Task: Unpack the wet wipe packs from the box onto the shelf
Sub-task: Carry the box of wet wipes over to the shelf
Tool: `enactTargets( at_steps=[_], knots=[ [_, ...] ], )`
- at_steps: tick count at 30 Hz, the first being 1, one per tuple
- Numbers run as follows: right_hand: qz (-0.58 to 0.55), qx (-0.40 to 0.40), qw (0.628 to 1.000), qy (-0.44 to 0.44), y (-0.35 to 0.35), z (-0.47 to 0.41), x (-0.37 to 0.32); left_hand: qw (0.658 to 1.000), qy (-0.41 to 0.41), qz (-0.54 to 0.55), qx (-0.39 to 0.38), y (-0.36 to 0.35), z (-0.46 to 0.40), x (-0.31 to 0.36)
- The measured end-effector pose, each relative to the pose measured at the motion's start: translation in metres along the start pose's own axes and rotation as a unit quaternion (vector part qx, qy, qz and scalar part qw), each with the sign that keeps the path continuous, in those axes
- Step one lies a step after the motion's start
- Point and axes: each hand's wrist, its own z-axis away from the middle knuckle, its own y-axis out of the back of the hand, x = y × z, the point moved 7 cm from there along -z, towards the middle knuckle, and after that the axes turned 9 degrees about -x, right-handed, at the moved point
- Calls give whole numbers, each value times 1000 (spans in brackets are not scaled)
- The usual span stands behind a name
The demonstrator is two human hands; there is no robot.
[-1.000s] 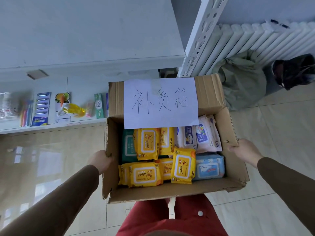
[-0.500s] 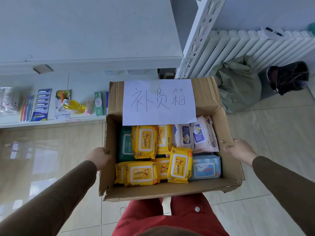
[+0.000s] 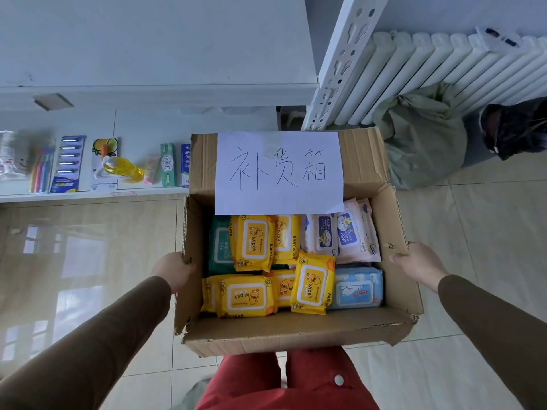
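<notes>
An open cardboard box (image 3: 296, 334) hangs in front of me above the floor, a handwritten paper sign (image 3: 279, 171) taped to its far flap. Inside lie several yellow wipe packs (image 3: 254, 242), a green pack (image 3: 220, 247) at the left, white-pink packs (image 3: 343, 232) at the far right and a light blue pack (image 3: 356, 288) at the near right. My left hand (image 3: 173, 269) grips the box's left wall. My right hand (image 3: 417, 264) grips its right wall. A white shelf (image 3: 88, 194) stands at the left.
The low shelf level holds toothbrushes (image 3: 41, 170), a blue card of brushes (image 3: 66, 164), a yellow bottle (image 3: 124, 170) and toothpaste boxes (image 3: 168, 168). A wider shelf board (image 3: 154, 42) juts out above. A white radiator (image 3: 444, 72), a green bag (image 3: 423, 134) and a black bag (image 3: 518, 128) are at the right.
The box, with both hands on it, has shifted slightly left and toward the shelf. Both grips are unchanged.
</notes>
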Motion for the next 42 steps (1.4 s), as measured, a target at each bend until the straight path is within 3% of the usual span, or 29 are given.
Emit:
enactTargets(
  at_steps=[6, 16, 25, 37, 42],
  knots=[
    [-1, 5, 1000, 11, 1, -50, -3, 999, 28, 29, 4, -35, -28, 15],
    [22, -16, 1000, 11, -40, -210, 10, 995, 68, 69, 1, -104, -124, 39],
    [32, -3, 999, 6, -65, -315, 20, 997, 47, 63, 4, -141, -226, 70],
    [-19, 6, 1000, -10, -86, -348, 27, 998, 41, 43, 16, -159, -272, 79],
    [-98, 78, 992, 13, -78, -327, 12, 988, 7, 130, 84, -152, -255, 87]
  ],
)
